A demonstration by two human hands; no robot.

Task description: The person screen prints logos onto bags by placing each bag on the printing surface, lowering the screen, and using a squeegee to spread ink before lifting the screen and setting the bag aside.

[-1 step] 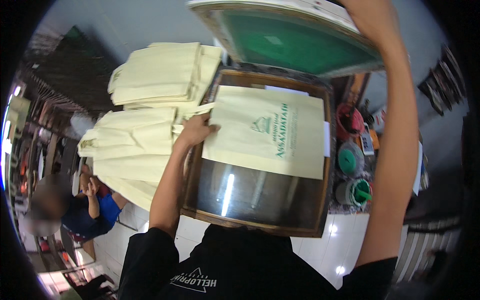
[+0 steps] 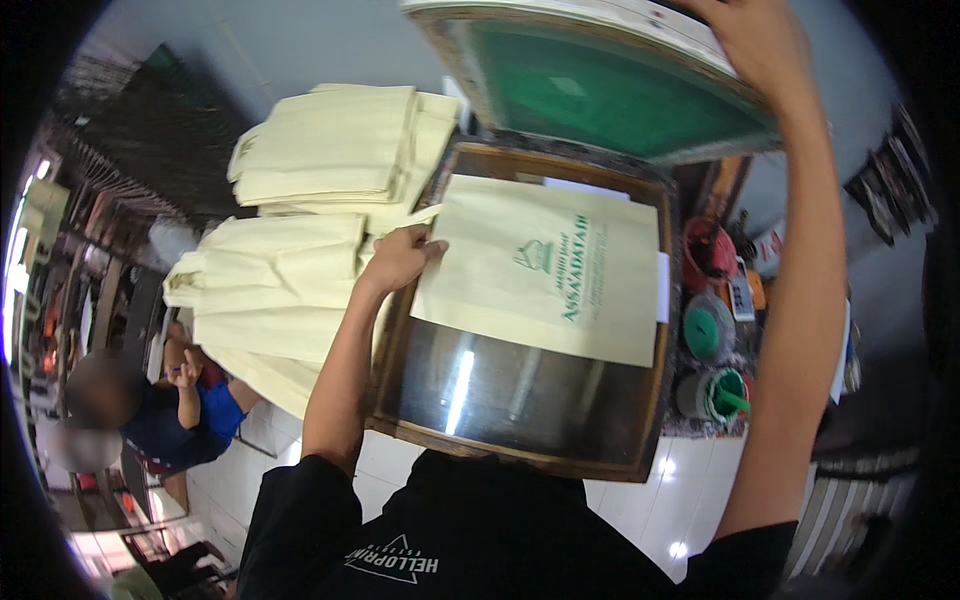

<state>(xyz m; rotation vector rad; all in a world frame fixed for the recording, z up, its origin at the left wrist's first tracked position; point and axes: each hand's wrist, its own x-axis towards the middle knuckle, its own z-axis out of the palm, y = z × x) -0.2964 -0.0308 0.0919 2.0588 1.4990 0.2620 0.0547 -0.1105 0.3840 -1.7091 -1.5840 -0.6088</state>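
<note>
A cream fabric bag (image 2: 480, 290) with a green print lies flat on a glass-topped, wood-edged printing table (image 2: 520, 462). My left hand (image 2: 405, 258) pinches the bag's left edge, where a strap handle sticks out. At the top right, my right hand (image 2: 760, 48) grips the upper rim of a screen printing frame (image 2: 610, 105). This frame has green mesh and is tilted up above the table's far side, clear of the bag. Part of my right fingers is cut off by the picture's upper edge.
Stacked cream bags (image 2: 325, 150) and a looser pile of bags (image 2: 275, 285) are on the left. Right of the table stand a red tub (image 2: 708, 252), a green-lidded container (image 2: 706, 330) and a paint pot (image 2: 700, 395). A seated person (image 2: 180, 425) is at lower left.
The whole view has shifted slightly. Both hands keep their holds, and the bag and raised frame look almost unchanged relative to the table.
</note>
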